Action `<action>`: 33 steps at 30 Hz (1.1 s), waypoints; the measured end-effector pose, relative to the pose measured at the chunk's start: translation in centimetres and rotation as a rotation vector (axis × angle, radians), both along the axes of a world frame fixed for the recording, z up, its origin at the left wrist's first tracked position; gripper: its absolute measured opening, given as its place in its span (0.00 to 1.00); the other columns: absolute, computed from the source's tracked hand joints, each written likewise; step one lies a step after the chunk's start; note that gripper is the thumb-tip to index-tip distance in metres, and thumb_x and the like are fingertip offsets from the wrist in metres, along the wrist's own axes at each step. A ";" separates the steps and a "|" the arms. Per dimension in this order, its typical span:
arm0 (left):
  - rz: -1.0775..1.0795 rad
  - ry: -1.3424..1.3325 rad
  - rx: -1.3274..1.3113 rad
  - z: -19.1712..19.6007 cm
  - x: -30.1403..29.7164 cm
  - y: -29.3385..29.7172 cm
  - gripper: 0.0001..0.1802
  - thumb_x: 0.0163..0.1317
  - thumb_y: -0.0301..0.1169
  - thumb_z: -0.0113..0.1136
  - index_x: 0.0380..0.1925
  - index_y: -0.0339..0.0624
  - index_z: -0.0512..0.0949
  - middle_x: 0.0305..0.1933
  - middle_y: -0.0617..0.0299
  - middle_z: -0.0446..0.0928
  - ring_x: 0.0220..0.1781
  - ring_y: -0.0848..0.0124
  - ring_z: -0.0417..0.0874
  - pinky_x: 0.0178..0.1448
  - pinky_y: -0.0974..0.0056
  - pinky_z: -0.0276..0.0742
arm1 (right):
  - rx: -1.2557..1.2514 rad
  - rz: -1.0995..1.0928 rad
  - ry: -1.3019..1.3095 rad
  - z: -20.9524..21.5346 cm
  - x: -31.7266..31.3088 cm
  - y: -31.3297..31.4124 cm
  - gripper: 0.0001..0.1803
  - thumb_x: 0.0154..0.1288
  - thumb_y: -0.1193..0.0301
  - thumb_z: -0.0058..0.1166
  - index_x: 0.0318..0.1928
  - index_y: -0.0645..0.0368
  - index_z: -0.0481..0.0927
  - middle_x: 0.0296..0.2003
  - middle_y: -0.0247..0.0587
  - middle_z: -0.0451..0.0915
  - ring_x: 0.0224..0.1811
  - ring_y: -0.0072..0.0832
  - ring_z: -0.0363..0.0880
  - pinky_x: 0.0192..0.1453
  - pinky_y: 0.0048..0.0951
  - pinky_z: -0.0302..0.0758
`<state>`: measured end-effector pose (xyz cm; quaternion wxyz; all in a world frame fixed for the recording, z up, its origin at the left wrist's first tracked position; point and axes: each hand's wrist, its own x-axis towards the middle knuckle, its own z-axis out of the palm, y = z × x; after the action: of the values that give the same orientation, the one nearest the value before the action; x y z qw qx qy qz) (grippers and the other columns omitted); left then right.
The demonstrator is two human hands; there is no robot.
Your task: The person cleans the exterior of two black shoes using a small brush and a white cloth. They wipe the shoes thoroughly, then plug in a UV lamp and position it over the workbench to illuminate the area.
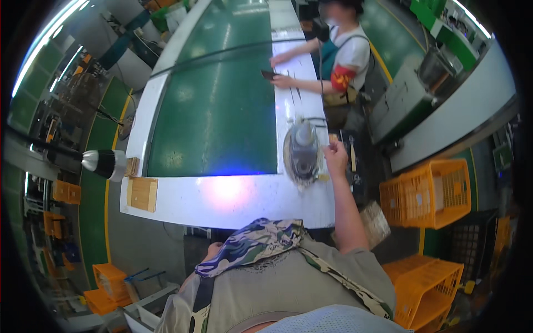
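My right hand (336,158) is at the right edge of the white table (183,194), its fingers curled together. Whatever is in them, if anything, is too small to make out. Just left of it stands a grey squeeze bottle (304,136) with a cone-shaped top, on a worn, rounded tray (290,166). A round dark item (303,165) lies at the near end of that tray. Down by the table's front edge, my left hand (213,251) is mostly hidden beside my camouflage-patterned apron (252,244); its fingers do not show clearly.
A green conveyor belt (216,111) runs down the table's middle. Across at the far right, a co-worker (350,55) handles a dark flat piece (268,74). A lamp head (104,165) juts in from the left. Orange crates (427,194) stand to my right. A wooden block (142,194) lies at the left corner.
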<state>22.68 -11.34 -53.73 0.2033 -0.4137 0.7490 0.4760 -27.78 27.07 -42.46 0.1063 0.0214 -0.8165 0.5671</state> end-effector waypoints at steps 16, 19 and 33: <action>0.131 0.042 0.019 -3.5 4.2 3.5 0.21 0.62 0.40 0.64 0.47 0.32 0.81 0.41 0.51 0.84 0.45 0.62 0.85 0.50 0.63 0.78 | 0.229 0.172 0.285 8.8 -3.4 -6.5 0.13 0.55 0.66 0.64 0.37 0.62 0.82 0.29 0.50 0.82 0.28 0.40 0.82 0.35 0.35 0.76; 0.218 0.022 0.020 -5.0 8.5 4.6 0.21 0.62 0.40 0.64 0.47 0.32 0.81 0.41 0.51 0.85 0.45 0.62 0.85 0.50 0.63 0.78 | 0.181 0.216 0.259 11.4 -1.4 -7.1 0.14 0.56 0.66 0.64 0.40 0.61 0.83 0.30 0.48 0.83 0.29 0.37 0.82 0.37 0.33 0.76; 0.099 0.028 -0.088 -5.2 5.6 3.1 0.21 0.59 0.40 0.66 0.46 0.34 0.83 0.43 0.50 0.85 0.46 0.64 0.85 0.52 0.64 0.78 | 0.253 0.277 0.009 5.6 6.0 -3.8 0.17 0.55 0.65 0.65 0.45 0.57 0.83 0.33 0.47 0.85 0.34 0.38 0.85 0.41 0.34 0.78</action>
<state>28.28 -8.23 -58.90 0.1505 -0.4519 0.7507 0.4578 -21.74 23.31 -36.86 0.0274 0.1494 -0.8701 0.4689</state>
